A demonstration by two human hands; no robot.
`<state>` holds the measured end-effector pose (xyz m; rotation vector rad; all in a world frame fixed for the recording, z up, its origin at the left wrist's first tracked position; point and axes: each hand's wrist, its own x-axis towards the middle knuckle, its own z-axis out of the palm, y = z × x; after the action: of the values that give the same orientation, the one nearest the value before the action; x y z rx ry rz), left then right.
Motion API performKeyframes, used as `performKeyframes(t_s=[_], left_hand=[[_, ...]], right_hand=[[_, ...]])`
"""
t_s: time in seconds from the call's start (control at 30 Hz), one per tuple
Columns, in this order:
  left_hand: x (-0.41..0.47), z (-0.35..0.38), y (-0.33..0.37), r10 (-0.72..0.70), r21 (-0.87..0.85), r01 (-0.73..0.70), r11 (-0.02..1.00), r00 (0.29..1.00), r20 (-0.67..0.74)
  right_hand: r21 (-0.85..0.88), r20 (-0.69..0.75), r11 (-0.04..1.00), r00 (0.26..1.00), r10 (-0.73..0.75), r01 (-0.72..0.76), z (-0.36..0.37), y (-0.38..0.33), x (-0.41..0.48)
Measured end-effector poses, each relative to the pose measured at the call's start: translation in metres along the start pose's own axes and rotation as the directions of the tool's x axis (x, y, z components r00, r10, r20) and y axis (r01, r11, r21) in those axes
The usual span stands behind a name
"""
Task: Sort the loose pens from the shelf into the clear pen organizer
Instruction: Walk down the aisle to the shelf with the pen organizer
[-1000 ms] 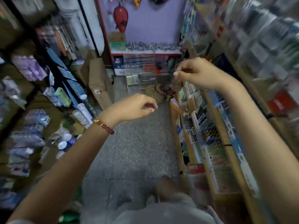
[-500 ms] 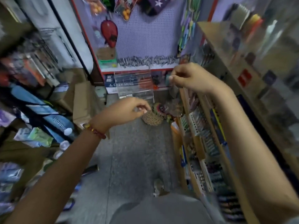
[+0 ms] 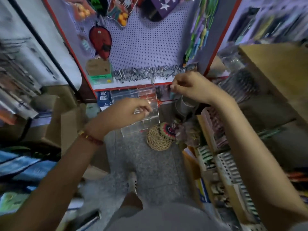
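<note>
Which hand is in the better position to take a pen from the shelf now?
Probably the right hand: its fingers are beside the row of pens, while the left hand is lower, before the clear organizer.

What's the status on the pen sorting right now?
Left hand curled in front of organizer, right hand pinched near shelf edge; grips unclear. Pens in a row on shelf. Basket beside organizer.

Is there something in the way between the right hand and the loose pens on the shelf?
Nothing visible is. The right hand is already at the right end of the row of loose pens, and no object shows between them. The clear pen organizer is lower, to its left.
</note>
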<state>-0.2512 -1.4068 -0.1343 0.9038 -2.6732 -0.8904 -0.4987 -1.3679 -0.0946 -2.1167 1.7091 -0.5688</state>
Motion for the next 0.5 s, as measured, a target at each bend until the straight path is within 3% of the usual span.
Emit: performKeyframes(t_s=[0.23,0.5], left_hand=[[0.087,-0.067,-0.073,0.081,-0.023,-0.079,0.997,0.989,0.125],[0.168,-0.09,-0.114,0.13,-0.045,-0.125,0.991,0.983,0.131]], right_hand=[[0.099,-0.032,0.976,0.98,0.196,-0.192,0.001,0.012,0.079],[0.098,-0.075,0.962,0.962,0.261,-0.253,-0.014,0.071,0.146]])
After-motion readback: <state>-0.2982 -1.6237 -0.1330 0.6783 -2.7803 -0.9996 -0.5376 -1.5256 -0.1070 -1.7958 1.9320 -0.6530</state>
